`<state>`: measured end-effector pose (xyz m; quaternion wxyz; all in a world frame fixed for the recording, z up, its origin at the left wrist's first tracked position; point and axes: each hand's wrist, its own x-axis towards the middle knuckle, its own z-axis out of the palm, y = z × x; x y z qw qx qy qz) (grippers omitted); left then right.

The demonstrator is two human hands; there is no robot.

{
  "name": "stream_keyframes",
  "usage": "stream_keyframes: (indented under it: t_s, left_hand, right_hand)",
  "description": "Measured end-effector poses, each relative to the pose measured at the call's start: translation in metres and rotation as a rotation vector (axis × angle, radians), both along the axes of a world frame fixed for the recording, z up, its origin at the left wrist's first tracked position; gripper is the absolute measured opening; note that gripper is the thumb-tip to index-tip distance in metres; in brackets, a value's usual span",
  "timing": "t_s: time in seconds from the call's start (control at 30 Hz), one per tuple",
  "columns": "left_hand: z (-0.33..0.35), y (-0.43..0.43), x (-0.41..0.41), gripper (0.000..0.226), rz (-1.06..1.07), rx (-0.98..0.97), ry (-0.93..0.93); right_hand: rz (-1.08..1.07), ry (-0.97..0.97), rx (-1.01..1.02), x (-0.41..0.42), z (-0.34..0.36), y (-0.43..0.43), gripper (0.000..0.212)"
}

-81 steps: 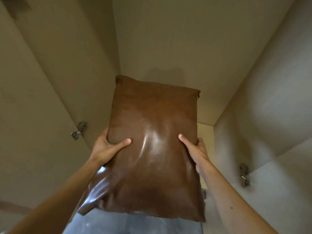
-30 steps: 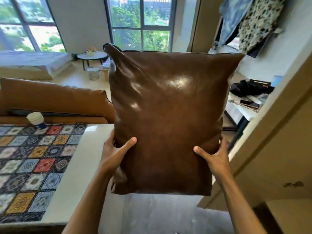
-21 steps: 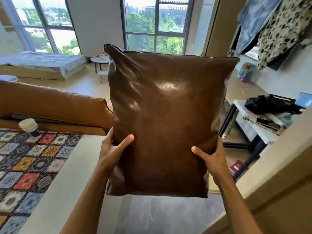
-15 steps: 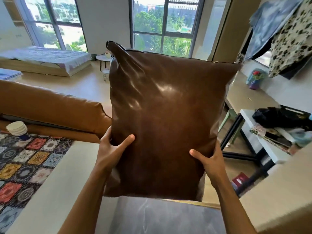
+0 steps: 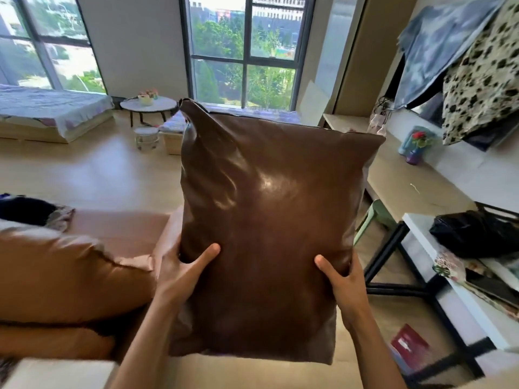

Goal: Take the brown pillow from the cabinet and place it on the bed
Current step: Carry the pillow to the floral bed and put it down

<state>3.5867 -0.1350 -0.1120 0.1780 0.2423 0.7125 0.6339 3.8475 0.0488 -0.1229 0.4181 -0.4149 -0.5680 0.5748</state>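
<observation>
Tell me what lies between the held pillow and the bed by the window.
In the head view, bare wooden floor separates the brown pillow from the bed; nothing stands there.

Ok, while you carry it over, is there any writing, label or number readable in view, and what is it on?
None can be read.
Glossy brown leather pillow, held in the left hand and right hand: no label or print shows.
Red flat packet on the floor: pale markings, too blurred to read.
Red sign on a building outside the window: too small to read.
Patterned papers on the white table: blurred, nothing legible.
</observation>
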Motion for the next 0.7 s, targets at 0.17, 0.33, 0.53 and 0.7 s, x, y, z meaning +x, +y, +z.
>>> stream_keyframes:
  t_s: [0.17, 0.33, 0.53, 0.7]
  left_hand:
    - [0.009, 0.103, -0.063, 0.085, -0.058, -0.006, 0.028]
    - [0.004, 0.205, -0.112, 0.065, -0.12, 0.002, 0.025]
    - [-0.007, 0.341, -0.177, 0.044, -0.052, 0.016, -0.009]
    - [0.007, 0.427, -0.232, 0.055, 0.057, 0.054, 0.019]
  right_hand:
    - [-0.091, 0.012, -0.001, -0.058, 0.001, 0.09, 0.077]
    - [-0.119, 0.034, 0.002, -0.105, -0.01, 0.191, 0.079]
    - [-0.024, 0.043, 0.025, -0.183, -0.016, 0.345, 0.062]
    - [0.096, 0.051, 0.025, -0.257, 0.004, 0.46, 0.085]
